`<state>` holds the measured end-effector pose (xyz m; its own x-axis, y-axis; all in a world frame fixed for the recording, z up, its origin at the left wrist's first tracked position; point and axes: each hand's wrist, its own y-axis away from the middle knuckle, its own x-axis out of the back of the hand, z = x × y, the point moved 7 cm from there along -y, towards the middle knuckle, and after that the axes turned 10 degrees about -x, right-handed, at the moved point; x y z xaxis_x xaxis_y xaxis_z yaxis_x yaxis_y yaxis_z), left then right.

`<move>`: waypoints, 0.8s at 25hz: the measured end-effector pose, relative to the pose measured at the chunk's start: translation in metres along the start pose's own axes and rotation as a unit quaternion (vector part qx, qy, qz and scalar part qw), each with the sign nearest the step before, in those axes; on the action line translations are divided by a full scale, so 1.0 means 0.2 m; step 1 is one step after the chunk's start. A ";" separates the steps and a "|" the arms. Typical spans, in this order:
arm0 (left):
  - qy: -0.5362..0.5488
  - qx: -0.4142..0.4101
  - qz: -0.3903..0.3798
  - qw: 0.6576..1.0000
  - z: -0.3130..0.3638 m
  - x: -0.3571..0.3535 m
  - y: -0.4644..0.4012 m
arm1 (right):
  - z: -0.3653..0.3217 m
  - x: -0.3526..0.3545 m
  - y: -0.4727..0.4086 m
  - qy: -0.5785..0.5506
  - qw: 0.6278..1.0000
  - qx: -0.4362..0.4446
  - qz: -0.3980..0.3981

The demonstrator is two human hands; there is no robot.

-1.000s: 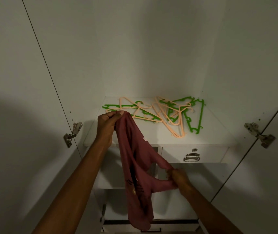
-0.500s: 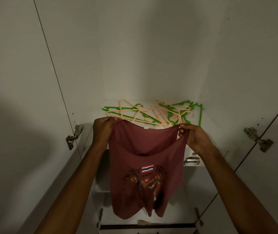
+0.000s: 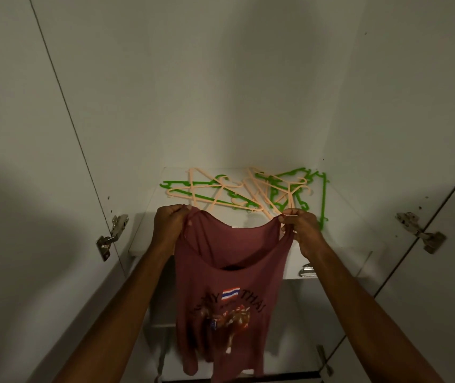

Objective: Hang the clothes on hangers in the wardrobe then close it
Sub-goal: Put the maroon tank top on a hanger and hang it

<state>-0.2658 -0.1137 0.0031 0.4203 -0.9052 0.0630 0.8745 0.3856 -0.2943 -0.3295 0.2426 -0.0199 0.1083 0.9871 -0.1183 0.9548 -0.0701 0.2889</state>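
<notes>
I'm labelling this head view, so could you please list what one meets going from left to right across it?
Left door hinge → left hand → maroon tank top → right hand → right door hinge.

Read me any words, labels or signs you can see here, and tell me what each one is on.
"THAI": printed in dark arched letters on the front of the maroon tank top, to the right of a small striped flag.
A word to the left of the flag, ending in "Y": partly creased, not readable in full.
A small line of print under the flag: too small and blurred to read.
A white tag inside the neckline: nothing legible.
</notes>
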 end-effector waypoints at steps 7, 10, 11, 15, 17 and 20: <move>0.015 -0.055 0.053 0.997 0.20 0.00 -0.45 | -0.39 -0.03 -0.34 -0.137 0.983 0.113 -0.038; 0.067 -0.042 0.025 0.997 0.30 -0.10 -0.70 | -0.59 -0.14 -0.53 -0.154 0.973 0.151 -0.086; 0.067 -0.029 0.013 0.997 0.27 -0.14 -0.76 | -0.60 -0.17 -0.61 -0.151 0.972 0.150 -0.097; -0.006 -0.003 -0.034 0.999 -0.08 -0.28 -0.75 | -0.43 -0.27 -0.84 -0.045 0.986 0.132 -0.087; -0.038 0.012 -0.035 0.999 -0.28 -0.31 -0.67 | -0.31 -0.25 -0.92 0.031 0.990 0.119 -0.068; -0.024 0.026 -0.028 0.999 -0.48 -0.32 -0.60 | -0.20 -0.24 -1.00 0.192 0.974 0.111 -0.053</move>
<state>-0.4212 -0.1193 -0.0565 0.3810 -0.9162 0.1243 0.9075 0.3449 -0.2398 -0.5372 0.2156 -0.0346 -0.0652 0.9684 0.2407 0.9959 0.0481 0.0763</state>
